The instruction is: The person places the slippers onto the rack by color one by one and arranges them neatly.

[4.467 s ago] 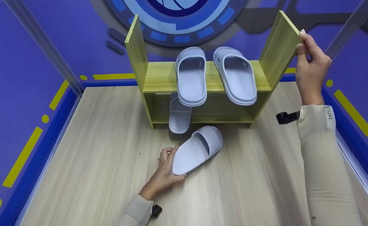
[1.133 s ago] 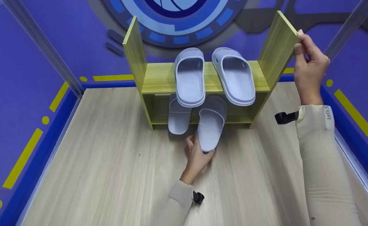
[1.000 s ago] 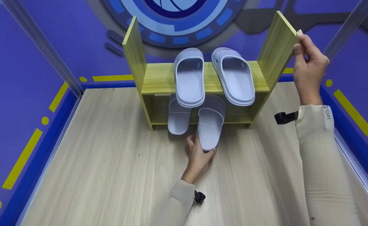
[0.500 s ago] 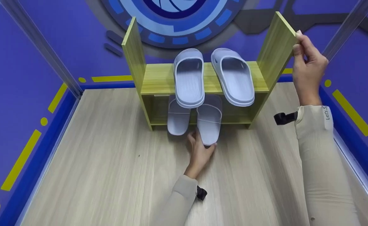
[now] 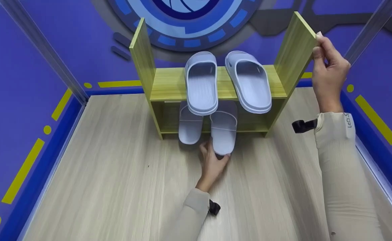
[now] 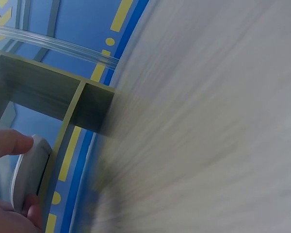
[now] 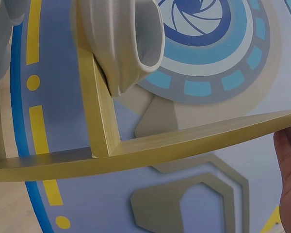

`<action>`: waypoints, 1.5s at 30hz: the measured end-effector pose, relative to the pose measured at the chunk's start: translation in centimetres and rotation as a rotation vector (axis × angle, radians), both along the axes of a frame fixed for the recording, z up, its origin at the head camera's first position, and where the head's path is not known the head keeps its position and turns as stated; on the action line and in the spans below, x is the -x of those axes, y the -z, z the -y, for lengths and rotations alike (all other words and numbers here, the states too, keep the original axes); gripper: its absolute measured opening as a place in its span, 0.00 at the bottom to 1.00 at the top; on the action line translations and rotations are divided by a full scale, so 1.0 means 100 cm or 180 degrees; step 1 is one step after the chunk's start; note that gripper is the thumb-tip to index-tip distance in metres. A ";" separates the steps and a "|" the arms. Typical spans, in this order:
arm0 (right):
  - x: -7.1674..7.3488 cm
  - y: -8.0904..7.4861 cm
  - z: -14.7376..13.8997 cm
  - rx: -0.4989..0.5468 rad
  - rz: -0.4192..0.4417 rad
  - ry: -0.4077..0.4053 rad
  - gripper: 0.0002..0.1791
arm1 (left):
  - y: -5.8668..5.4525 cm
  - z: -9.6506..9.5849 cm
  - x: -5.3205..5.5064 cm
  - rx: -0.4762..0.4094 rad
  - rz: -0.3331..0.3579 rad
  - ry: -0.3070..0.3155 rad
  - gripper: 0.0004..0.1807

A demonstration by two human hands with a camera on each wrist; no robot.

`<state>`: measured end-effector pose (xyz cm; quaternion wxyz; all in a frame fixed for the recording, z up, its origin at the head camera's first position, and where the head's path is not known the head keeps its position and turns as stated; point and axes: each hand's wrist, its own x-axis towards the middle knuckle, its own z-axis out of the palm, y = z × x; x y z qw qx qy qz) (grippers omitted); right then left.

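Note:
My left hand (image 5: 212,164) grips the heel end of a light grey slipper (image 5: 223,137) whose toe reaches into the lower level of a small wooden shoe rack (image 5: 171,83). In the left wrist view, thumb and fingers (image 6: 31,213) lie on either side of that slipper's heel (image 6: 29,170). Another grey slipper (image 5: 190,132) sits just to its left on the same level, heel jutting out. My right hand (image 5: 329,72) pinches the front top edge of the rack's right side panel (image 5: 298,53). Two more slippers, a left one (image 5: 202,88) and a right one (image 5: 253,85), stand on the upper shelf, overhanging its front.
The rack stands on a pale wood-grain floor (image 5: 109,174) before a blue patterned wall (image 5: 82,40). Side walls (image 5: 12,100) with yellow markings rise left and right. The upper slippers' heels overhang the lower level.
My left hand has carried the slipper from the floor in front into the rack's lower level, turning it to point straighter inward. The last half second shows almost no motion. My right hand stays put.

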<state>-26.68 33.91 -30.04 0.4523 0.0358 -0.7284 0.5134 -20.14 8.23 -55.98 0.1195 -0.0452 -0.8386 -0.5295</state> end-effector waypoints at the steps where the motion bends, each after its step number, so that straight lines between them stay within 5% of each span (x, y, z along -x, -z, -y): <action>1: 0.000 0.000 0.000 -0.0006 0.0005 0.0004 0.16 | 0.000 0.000 0.000 0.0011 -0.0007 -0.0009 0.46; 14: -0.002 -0.001 0.002 0.0032 0.0067 0.0054 0.16 | 0.004 -0.008 0.012 0.0103 0.0019 -0.0145 0.47; 30: -0.008 -0.005 0.008 0.0127 0.0118 0.0020 0.16 | 0.004 -0.010 0.017 -0.0132 -0.0139 0.0038 0.42; 45: -0.008 -0.005 0.008 0.0075 0.0151 0.0052 0.16 | 0.003 -0.020 0.023 -0.0128 -0.0084 -0.0050 0.39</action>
